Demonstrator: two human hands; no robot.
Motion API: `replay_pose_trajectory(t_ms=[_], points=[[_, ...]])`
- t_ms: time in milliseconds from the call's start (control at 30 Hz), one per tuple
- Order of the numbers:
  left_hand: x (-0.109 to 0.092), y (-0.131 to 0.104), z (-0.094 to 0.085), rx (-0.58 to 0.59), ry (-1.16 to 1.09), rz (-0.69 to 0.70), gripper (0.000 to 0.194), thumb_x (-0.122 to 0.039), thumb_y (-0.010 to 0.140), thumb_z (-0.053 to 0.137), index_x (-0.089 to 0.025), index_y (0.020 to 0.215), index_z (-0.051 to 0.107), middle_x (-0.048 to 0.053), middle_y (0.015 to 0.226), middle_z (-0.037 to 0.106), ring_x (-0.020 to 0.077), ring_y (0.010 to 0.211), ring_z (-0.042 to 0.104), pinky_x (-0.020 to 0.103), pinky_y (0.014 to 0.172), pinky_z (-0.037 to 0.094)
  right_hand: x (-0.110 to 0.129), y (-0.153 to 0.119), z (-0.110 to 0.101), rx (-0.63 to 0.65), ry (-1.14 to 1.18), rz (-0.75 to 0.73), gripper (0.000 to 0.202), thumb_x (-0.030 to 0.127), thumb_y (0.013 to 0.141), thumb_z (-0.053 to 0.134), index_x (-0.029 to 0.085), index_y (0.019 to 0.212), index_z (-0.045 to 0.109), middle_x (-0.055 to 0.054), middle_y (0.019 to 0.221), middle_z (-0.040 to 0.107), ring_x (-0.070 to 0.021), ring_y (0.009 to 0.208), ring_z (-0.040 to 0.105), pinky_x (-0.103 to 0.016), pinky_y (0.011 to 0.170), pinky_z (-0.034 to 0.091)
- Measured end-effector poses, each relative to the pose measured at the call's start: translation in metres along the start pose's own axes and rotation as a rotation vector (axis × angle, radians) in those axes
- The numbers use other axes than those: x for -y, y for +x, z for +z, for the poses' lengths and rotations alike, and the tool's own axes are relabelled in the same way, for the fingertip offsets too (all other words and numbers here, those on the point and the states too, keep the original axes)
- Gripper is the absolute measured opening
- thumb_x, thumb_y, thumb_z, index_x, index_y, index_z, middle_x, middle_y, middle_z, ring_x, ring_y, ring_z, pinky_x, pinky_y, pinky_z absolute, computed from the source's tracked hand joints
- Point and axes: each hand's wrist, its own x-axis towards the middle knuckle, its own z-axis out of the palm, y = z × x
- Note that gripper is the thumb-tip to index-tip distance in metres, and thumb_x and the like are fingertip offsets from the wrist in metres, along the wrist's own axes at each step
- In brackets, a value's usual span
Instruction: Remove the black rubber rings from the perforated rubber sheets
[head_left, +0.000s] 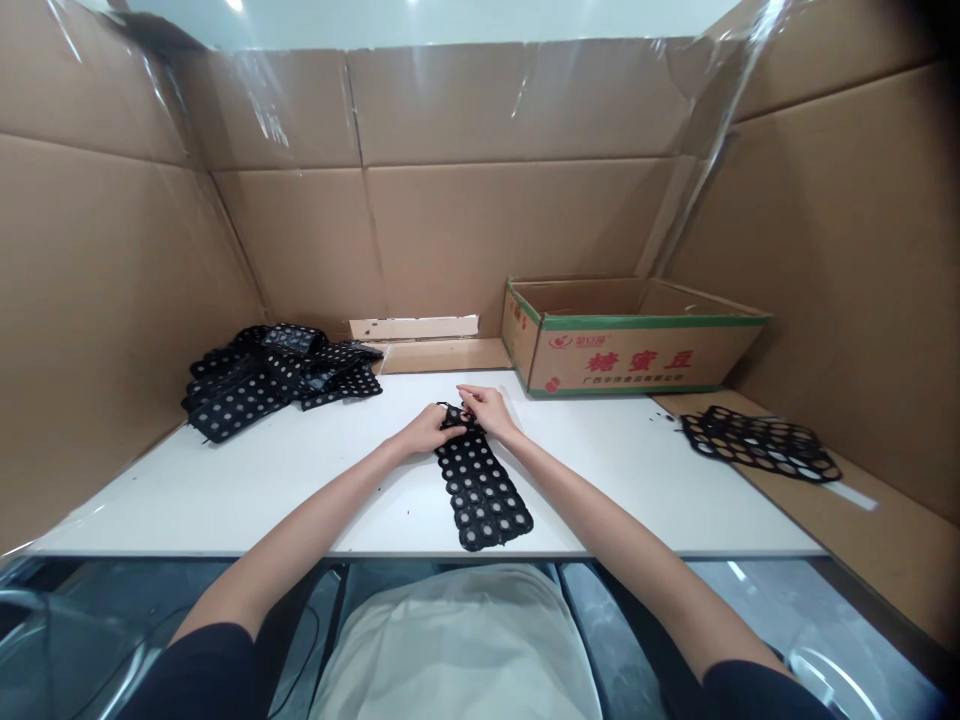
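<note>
A black sheet with rows of pale round dots (484, 490) lies on the white table, its near end close to the front edge. At its far end, my left hand (429, 430) grips the left side with fingers closed. My right hand (486, 408) is closed on the far right corner, thumb and fingers together. The two hands are close to each other, and a small part of the sheet shows between them. What the fingertips do there is too small to tell.
Dotted black sheets (277, 375) are heaped at the back left of the white table (600, 500). An open cardboard box with green edges (622, 355) stands at the back right. Black ring-shaped netting (761, 443) lies at the right. Cardboard walls (517, 225) surround the table.
</note>
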Motion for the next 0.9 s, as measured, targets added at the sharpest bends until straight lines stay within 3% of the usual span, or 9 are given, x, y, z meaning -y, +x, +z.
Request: replay_pose_trajectory(t_ms=[100, 233, 367, 467, 667, 733, 900], points=[[0.0, -0.001, 0.0, -0.009, -0.042, -0.011, 0.025, -0.037, 0.075, 0.061, -0.013, 0.079, 0.067, 0.003, 0.075, 0.066, 0.0173, 0.073, 0.056, 0.025, 0.072, 0.042, 0.004, 0.0, -0.003, -0.016, -0.062, -0.05, 0.033, 0.04, 0.08, 0.049, 0.014, 0.087, 0.07, -0.001, 0.058, 0.059, -0.0143, 0.056, 0.053, -0.027, 0.061, 0.041], [0.006, 0.0, 0.002, -0.03, -0.13, -0.076, 0.033, -0.042, 0.077, 0.057, -0.011, 0.071, 0.063, 0.001, 0.066, 0.061, 0.0151, 0.066, 0.052, 0.024, 0.067, 0.041, 0.022, -0.006, -0.007, -0.102, -0.095, -0.273, 0.024, 0.035, 0.081, 0.054, 0.017, 0.085, 0.069, -0.006, 0.08, 0.065, -0.0164, 0.075, 0.058, -0.029, 0.072, 0.044], [0.021, 0.003, 0.007, -0.075, -0.221, -0.123, 0.03, -0.038, 0.078, 0.055, -0.009, 0.075, 0.063, 0.001, 0.067, 0.061, 0.0144, 0.065, 0.051, 0.025, 0.064, 0.041, 0.031, -0.011, -0.003, 0.043, -0.139, -0.447, 0.019, 0.032, 0.074, 0.066, 0.019, 0.087, 0.071, -0.006, 0.084, 0.064, -0.017, 0.081, 0.058, -0.03, 0.076, 0.045], [0.029, 0.005, 0.009, -0.073, -0.282, -0.1, 0.028, -0.033, 0.077, 0.056, -0.008, 0.086, 0.066, 0.004, 0.079, 0.066, 0.0178, 0.076, 0.056, 0.028, 0.072, 0.043, 0.024, -0.011, 0.003, 0.141, -0.121, -0.411, 0.018, 0.033, 0.073, 0.069, 0.02, 0.084, 0.072, -0.005, 0.082, 0.064, -0.0167, 0.079, 0.058, -0.03, 0.076, 0.045], [0.027, 0.005, 0.011, -0.044, -0.292, -0.053, 0.034, -0.035, 0.08, 0.056, -0.012, 0.103, 0.065, 0.006, 0.099, 0.068, 0.0203, 0.09, 0.059, 0.031, 0.085, 0.043, 0.008, -0.005, 0.006, 0.146, 0.092, -0.249, 0.022, 0.039, 0.07, 0.069, 0.018, 0.073, 0.071, -0.003, 0.073, 0.062, -0.0145, 0.071, 0.057, -0.028, 0.069, 0.043], [0.023, 0.004, 0.011, -0.055, -0.256, -0.04, 0.031, -0.035, 0.08, 0.055, -0.012, 0.098, 0.066, 0.004, 0.093, 0.069, 0.0188, 0.086, 0.058, 0.028, 0.081, 0.043, 0.007, -0.004, 0.007, 0.146, 0.146, -0.216, 0.023, 0.041, 0.069, 0.069, 0.017, 0.067, 0.069, -0.002, 0.07, 0.061, -0.014, 0.07, 0.056, -0.027, 0.07, 0.042], [0.017, 0.005, 0.009, -0.027, -0.065, -0.015, 0.034, -0.038, 0.082, 0.052, -0.012, 0.063, 0.061, -0.002, 0.058, 0.058, 0.0119, 0.059, 0.049, 0.023, 0.063, 0.039, 0.01, -0.006, 0.009, 0.102, 0.248, -0.04, 0.034, 0.047, 0.07, 0.063, 0.016, 0.056, 0.059, 0.002, 0.054, 0.051, -0.01, 0.053, 0.046, -0.024, 0.056, 0.036]])
